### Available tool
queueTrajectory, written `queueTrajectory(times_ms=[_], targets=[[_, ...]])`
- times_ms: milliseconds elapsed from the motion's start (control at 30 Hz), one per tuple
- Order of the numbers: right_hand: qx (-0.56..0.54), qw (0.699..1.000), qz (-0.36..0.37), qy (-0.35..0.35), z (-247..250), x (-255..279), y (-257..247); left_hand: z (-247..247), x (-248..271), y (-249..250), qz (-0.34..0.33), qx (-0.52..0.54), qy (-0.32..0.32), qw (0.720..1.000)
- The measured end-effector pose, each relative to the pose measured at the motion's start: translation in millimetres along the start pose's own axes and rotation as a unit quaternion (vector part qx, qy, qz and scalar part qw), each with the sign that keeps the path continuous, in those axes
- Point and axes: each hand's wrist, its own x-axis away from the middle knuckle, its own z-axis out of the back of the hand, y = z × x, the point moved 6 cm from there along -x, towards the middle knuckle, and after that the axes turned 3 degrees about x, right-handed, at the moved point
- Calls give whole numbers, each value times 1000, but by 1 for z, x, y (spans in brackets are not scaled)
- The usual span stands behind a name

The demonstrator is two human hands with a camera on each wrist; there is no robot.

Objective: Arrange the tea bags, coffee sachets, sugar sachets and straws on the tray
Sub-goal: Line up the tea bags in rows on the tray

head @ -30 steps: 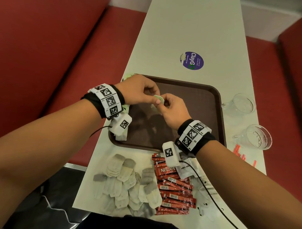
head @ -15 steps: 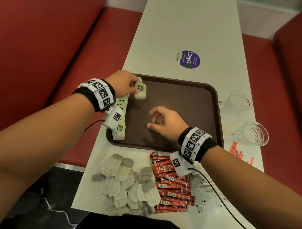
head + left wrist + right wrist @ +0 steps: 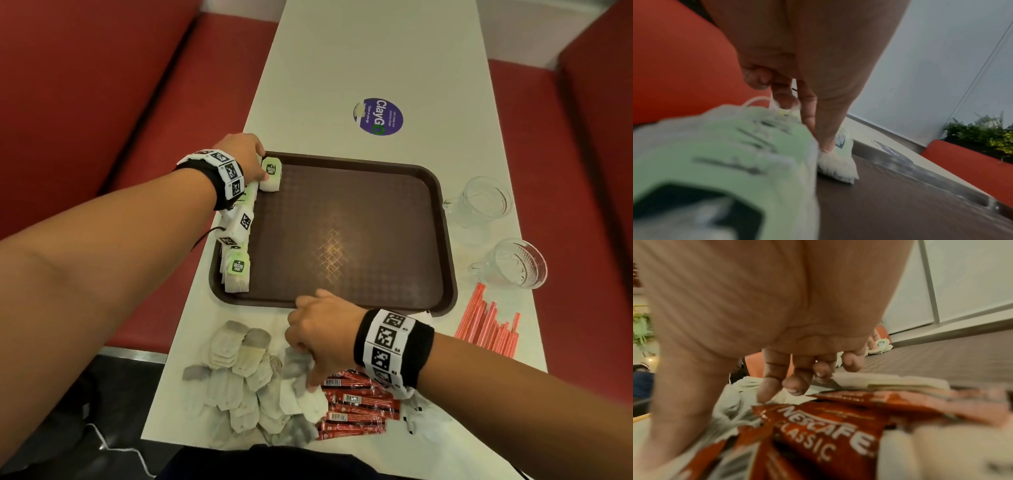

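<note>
The head view shows the left hand at the tray's far left corner; only the left wrist view shows its fingertips pressing a green-tagged tea bag, tag end pointing far. The right hand, half a second ago over the tray, now reaches with loosely curled, empty fingers into the tea bag pile beside the coffee sachets.

Right hand no longer over the tray; now down on the loose tea bags at the near edge of the surface, fingers touching the pile. Green-tagged tea bag now set at the tray's far-left corner, left hand touching it.
</note>
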Motion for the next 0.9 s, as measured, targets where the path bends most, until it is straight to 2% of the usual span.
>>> queueTrajectory(times_ms=[100, 167, 267, 367, 433, 533, 733, 900], targets=[[-5, 1000, -4, 3, -1, 1, 0, 4, 0, -1, -6, -4, 33, 999], [-26, 1000, -9, 6, 0, 1, 2, 6, 3, 6, -40, -11, 45, 998], [-48, 999, -7, 25, 4, 0, 0, -5, 10, 23, -111, -61, -14, 992], [-66, 998, -6, 19, 3, -3, -6, -15, 19, 29, -130, -121, -66, 982], [-58, 998, -1, 8, 2, -5, -12, -14, 23, 31, -132, -125, -63, 981], [-29, 999, 6, -14, 2, -9, -18, -3, 36, 35, -147, -75, -34, 986], [-21, 1000, -8, -20, 3, -12, -21, 19, 101, 29, -191, -11, 1, 982], [-110, 991, -66, 30, 13, 0, -8, 9, 171, 17, -209, -13, -62, 976]])
